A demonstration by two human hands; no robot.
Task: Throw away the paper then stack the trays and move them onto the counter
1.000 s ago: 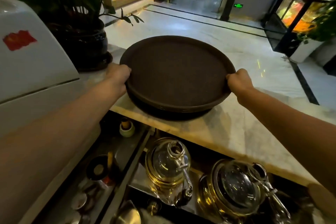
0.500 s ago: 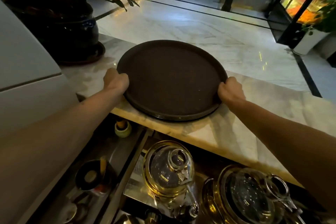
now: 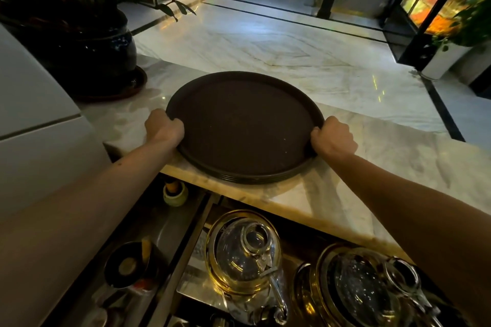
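Note:
A stack of round dark brown trays (image 3: 244, 127) lies flat on the marble counter (image 3: 398, 156), its near rim close to the counter's front edge. Several rims show one above another at the front of the stack. My left hand (image 3: 163, 126) grips the stack's left rim, fingers curled over it. On the opposite side my right hand (image 3: 333, 137) holds the right rim the same way. No paper is in view.
A large dark plant pot (image 3: 87, 61) on a saucer stands on the counter to the left. A white appliance (image 3: 34, 125) is at far left. Below the counter sit two glass teapots (image 3: 247, 255) on gold stands, a small cup (image 3: 175, 192) and other utensils.
The tray stack has come down from a raised, tilted position and now rests flat on the counter. Both hands have stayed on its rims.

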